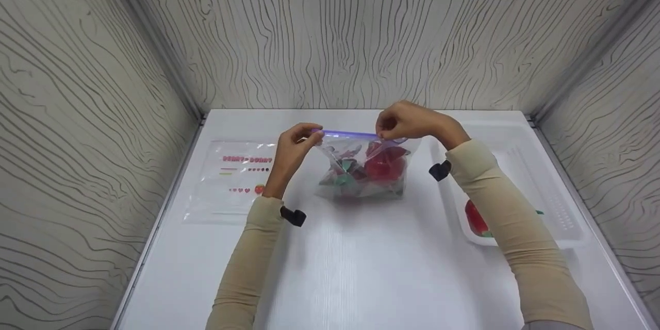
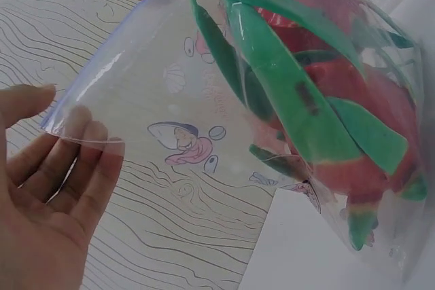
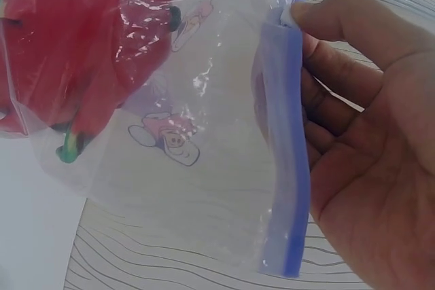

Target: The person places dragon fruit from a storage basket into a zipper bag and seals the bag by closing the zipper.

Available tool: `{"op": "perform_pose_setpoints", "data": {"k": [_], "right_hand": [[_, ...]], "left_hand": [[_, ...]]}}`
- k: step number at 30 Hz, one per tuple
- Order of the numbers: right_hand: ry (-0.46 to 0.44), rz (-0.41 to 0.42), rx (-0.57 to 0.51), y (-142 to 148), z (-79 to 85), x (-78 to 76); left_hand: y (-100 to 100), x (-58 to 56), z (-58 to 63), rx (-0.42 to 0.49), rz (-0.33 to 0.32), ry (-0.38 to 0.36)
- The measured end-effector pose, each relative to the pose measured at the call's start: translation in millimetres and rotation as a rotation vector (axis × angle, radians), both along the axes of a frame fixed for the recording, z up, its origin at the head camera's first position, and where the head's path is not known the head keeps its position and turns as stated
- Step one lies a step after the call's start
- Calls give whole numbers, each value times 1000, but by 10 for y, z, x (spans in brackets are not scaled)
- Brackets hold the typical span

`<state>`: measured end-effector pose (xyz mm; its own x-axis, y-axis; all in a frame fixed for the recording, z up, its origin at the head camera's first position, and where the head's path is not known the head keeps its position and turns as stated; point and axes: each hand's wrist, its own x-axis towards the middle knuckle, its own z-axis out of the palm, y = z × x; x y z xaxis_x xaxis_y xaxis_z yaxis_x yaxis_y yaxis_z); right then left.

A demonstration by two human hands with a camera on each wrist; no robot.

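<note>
A clear zip bag [image 1: 335,189] with a purple zip strip hangs upright between both hands, above the white table. Inside it are red fruits with long green leaf-like scales, which look like dragon fruits [image 2: 299,106]. My left hand [image 1: 294,152] holds the left end of the zip edge, its fingers behind the film and the thumb at the corner. At the other side my right hand [image 1: 410,122] pinches a small white slider [image 3: 285,17] on the strip. Beyond that slider, the strip's right end gapes a little in the right wrist view.
A flat clear bag [image 1: 206,196] with red lettering lies at the left of the table [image 1: 356,268]. On the right stands a white tray [image 1: 572,237], with a red and green fruit [image 1: 475,218] partly under my right forearm. Wood-patterned walls [image 1: 330,36] enclose the back and sides.
</note>
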<state>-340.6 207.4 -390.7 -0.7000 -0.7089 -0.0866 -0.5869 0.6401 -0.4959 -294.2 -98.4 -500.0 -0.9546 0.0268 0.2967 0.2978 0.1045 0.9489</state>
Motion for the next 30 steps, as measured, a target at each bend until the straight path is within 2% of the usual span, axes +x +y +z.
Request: {"op": "perform_pose_setpoints", "data": {"k": [2, 5, 12, 21, 30], "right_hand": [[5, -2, -1, 4, 5, 1], [4, -3, 2, 9, 8, 3], [10, 14, 6, 10, -2, 1], [-10, 4, 4, 84, -24, 4], [15, -14, 13, 199, -14, 9]], "left_hand": [[-1, -3, 2, -34, 12, 11], [-5, -9, 0, -35, 25, 40], [-12, -8, 5, 54, 30, 93], [-7, -16, 8, 105, 75, 77], [-106, -29, -11, 152, 83, 101]]}}
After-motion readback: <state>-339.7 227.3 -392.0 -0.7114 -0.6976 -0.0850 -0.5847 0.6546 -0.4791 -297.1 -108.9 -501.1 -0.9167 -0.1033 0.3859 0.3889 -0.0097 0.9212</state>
